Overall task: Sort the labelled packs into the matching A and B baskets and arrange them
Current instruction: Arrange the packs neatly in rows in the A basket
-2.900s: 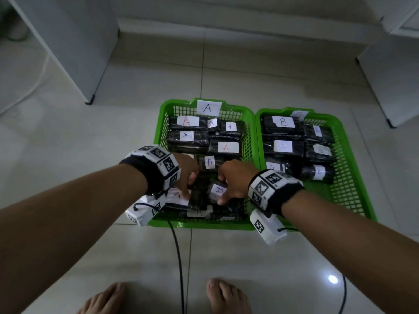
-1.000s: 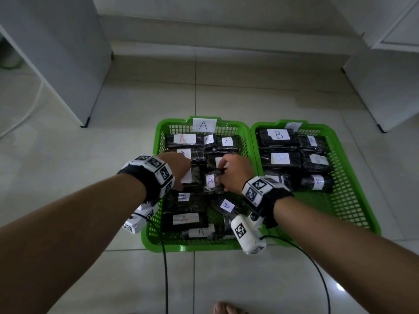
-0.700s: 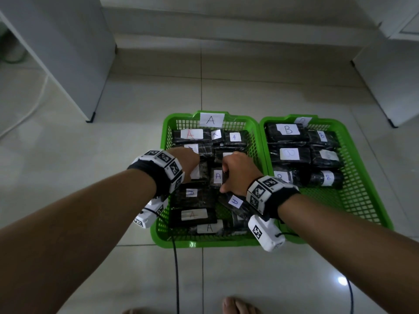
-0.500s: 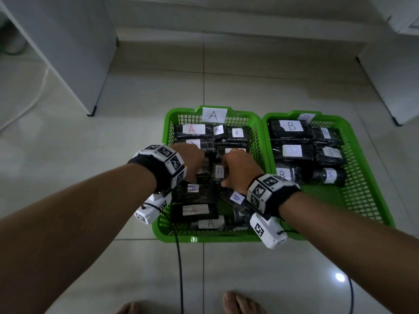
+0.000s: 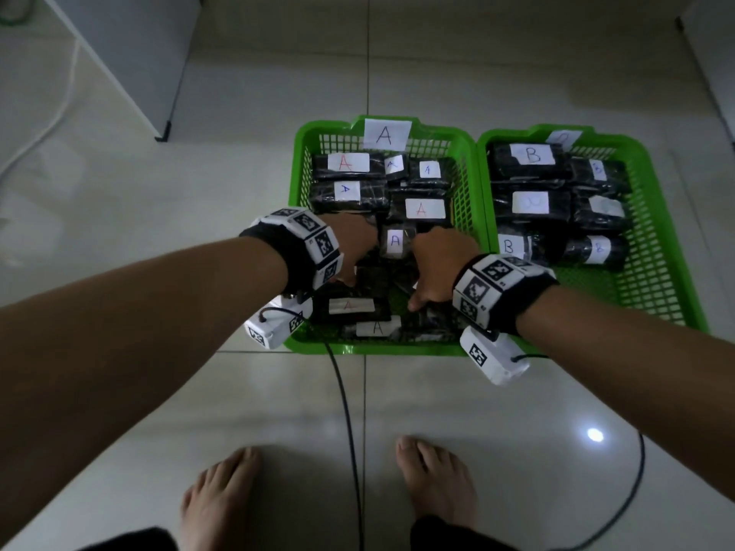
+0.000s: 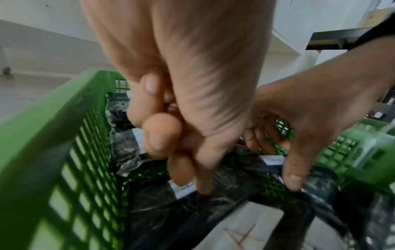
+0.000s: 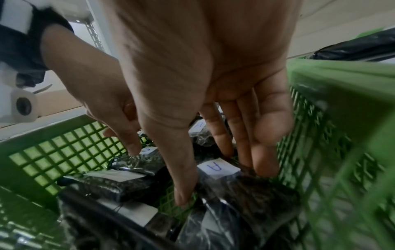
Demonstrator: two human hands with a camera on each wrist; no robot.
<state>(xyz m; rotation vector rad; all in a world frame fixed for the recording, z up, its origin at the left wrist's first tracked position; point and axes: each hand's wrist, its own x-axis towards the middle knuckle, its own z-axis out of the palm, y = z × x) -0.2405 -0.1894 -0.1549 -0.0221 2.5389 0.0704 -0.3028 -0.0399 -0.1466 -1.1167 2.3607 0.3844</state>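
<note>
Two green baskets stand side by side on the tiled floor: basket A [image 5: 302, 161] on the left, basket B [image 5: 652, 161] on the right. Black wrapped packs with white A labels [image 5: 347, 164] fill basket A, and B-labelled packs [image 5: 533, 155] lie in the far half of basket B. Both hands reach into the near middle of basket A. My left hand [image 5: 354, 248] has its outer fingers curled, while thumb and forefinger [image 6: 192, 184] meet on the wrap of a black pack [image 6: 162, 208]. My right hand [image 7: 222, 182] straddles an A-labelled pack [image 7: 218, 167], thumb on one side, fingers on the other.
The near half of basket B shows bare green mesh [image 5: 620, 296]. A white cabinet [image 5: 131, 53] stands at the back left. A black cable [image 5: 346, 411] runs across the floor between my bare feet [image 5: 222, 495]. Open tiles surround both baskets.
Both hands have drawn back from the middle row toward the near part of basket A. My right hand now covers the tilted A pack that lay by its wrist.
</note>
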